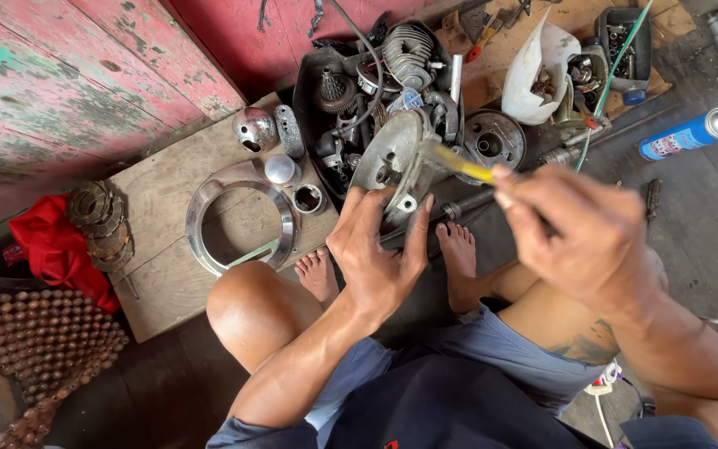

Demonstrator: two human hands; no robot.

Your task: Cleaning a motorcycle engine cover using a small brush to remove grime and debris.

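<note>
Head view: the left hand [376,249] steadies a round metal cover [394,158] upright at the wooden board [159,266]'s right edge — the right hand [583,233] grips a yellow-handled tool [459,163] against it; work appears mid-way, parts tray [305,100] still full.

Landmark: wooden board [168,274].

- Hands: two, left hand [376,249], right hand [579,233], both right of board.
- Bare feet: two, just right of board.
- Large metal ring [241,218]: one, on board.
- Small chrome domes: two, at board's far edge.
- Small cup-shaped part: one, on board beside ring.
- Round metal plate [392,162]: one, right of board.
- Yellow-handled tool [459,162]: one.
- Blue spray can [691,133]: one, far right of board.
- Red cloth [56,245]: one, left of board.
- Stack of toothed discs: one, exact disc count unclear.
</note>
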